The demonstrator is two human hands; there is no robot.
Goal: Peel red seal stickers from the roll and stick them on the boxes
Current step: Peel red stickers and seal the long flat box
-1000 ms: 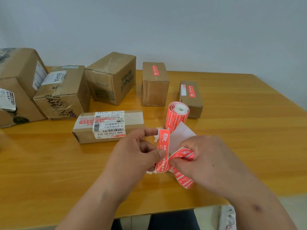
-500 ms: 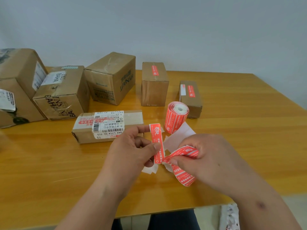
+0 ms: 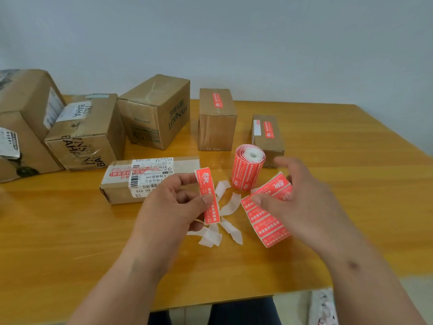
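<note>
My left hand (image 3: 173, 202) pinches a single peeled red seal sticker (image 3: 208, 195) upright between thumb and fingers. My right hand (image 3: 302, 202) hovers, blurred, with spread fingers over the loose strip of red stickers (image 3: 267, 219) that trails from the roll (image 3: 247, 167) standing on the table. A flat box with a shipping label (image 3: 145, 179) lies just behind my left hand. Two small boxes at the back, the middle one (image 3: 216, 118) and the right one (image 3: 267, 134), each carry a red sticker on top.
Several larger cardboard boxes (image 3: 154, 111) (image 3: 86, 132) (image 3: 25, 118) line the back left of the wooden table (image 3: 351, 174). White backing-paper scraps (image 3: 220, 228) lie between my hands. The table's front edge runs just below my wrists.
The sticker has come free from the strip. My left hand carried it up and left; my right hand opened, let go of the strip and moved right.
</note>
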